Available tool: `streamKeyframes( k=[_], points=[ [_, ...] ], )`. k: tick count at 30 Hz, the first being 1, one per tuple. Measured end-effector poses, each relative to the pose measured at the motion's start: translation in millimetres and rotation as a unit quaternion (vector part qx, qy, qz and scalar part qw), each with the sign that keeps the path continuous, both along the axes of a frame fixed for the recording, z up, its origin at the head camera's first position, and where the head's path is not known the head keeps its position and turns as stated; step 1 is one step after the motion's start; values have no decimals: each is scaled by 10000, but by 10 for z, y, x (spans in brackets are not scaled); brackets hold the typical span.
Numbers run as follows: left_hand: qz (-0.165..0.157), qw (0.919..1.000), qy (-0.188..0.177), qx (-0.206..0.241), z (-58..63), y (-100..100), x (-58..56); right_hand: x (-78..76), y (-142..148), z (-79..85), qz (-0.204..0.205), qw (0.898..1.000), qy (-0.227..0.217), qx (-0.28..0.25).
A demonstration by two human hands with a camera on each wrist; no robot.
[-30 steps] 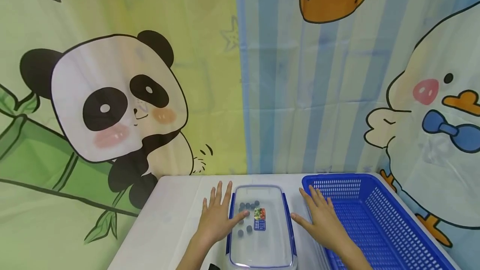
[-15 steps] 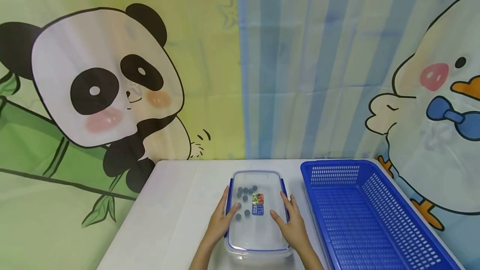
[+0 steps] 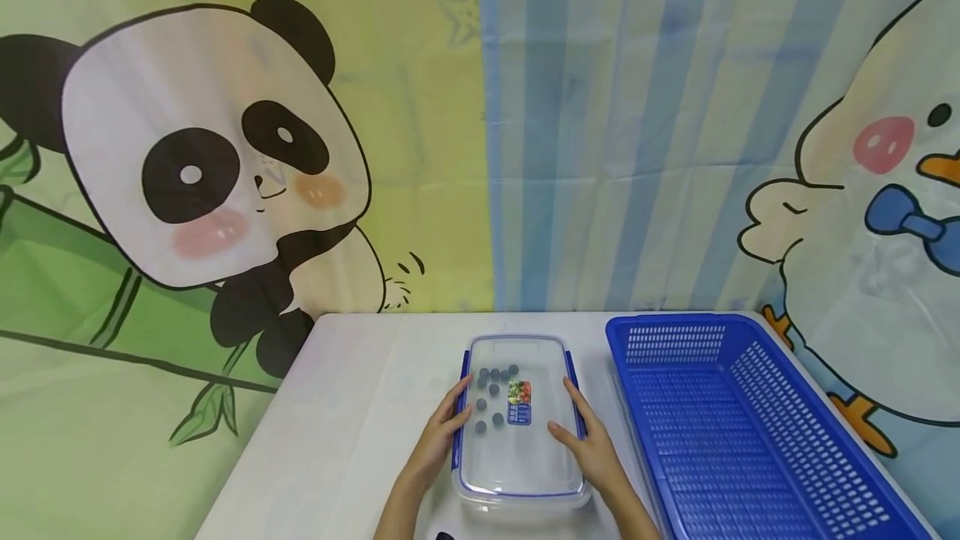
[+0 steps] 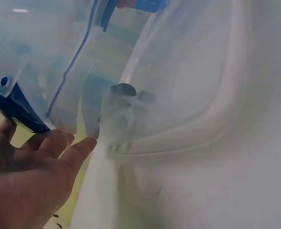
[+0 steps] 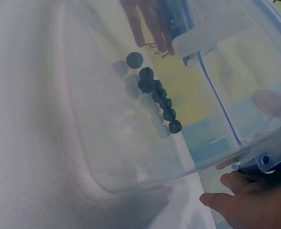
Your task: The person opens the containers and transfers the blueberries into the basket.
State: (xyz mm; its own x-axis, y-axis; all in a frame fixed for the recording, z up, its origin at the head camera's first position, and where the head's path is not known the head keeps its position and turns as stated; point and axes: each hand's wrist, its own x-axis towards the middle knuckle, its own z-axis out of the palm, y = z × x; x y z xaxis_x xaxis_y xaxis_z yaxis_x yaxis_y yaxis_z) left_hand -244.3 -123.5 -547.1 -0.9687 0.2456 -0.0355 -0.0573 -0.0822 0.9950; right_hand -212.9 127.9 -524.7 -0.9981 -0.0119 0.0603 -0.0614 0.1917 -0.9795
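Lying flat on a white table, a clear box with its transparent lid on. Long axis running straight away from the person, with hardly any slant; one short end facing the person, the other facing a printed curtain behind. Along both long sides of the box, blue latches. Midway across the lid, an oblong label, lengthwise with the box: coloured picture toward the far end, blue block toward the near end, print too small to read.

Inside the box, in the far left part, small dark balls, mostly bunched, a few scattered nearer the middle.

At the left long side of the box, the left hand: fingers slightly bent and reaching along the side, thumb apart from them at the lid's edge; loosely spread against the box rather than closed around it. At the right long side, the right hand: fingers along the side, thumb out over the lid; likewise spread, resting against the box. Firmness of either contact: cannot tell.

To the right of the box, with a strip of table between, a blue basket, long axis leading roughly the same way, near end cut off by the view.
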Motion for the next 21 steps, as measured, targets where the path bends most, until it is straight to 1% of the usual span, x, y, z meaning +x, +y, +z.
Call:
streamKeyframes(
  k=[3, 6, 11, 21],
  points=[
    [-223, 9996, 16, 193, 8, -30, 0, 1, 5, 2, 42, 10000, -39, 2],
    [-458, 9985, 68, 287, 21, -66, -4, -4, 9, -2, 42, 9999, -107, -13],
    [-788, 9965, 76, 266, 40, -114, -14, -15, 14, -11, -23, 9996, -265, -115],
    [-944, 9951, 80, 278, 28, -148, -18, -23, 12, -11, -70, 9990, -431, -67]
  ],
)
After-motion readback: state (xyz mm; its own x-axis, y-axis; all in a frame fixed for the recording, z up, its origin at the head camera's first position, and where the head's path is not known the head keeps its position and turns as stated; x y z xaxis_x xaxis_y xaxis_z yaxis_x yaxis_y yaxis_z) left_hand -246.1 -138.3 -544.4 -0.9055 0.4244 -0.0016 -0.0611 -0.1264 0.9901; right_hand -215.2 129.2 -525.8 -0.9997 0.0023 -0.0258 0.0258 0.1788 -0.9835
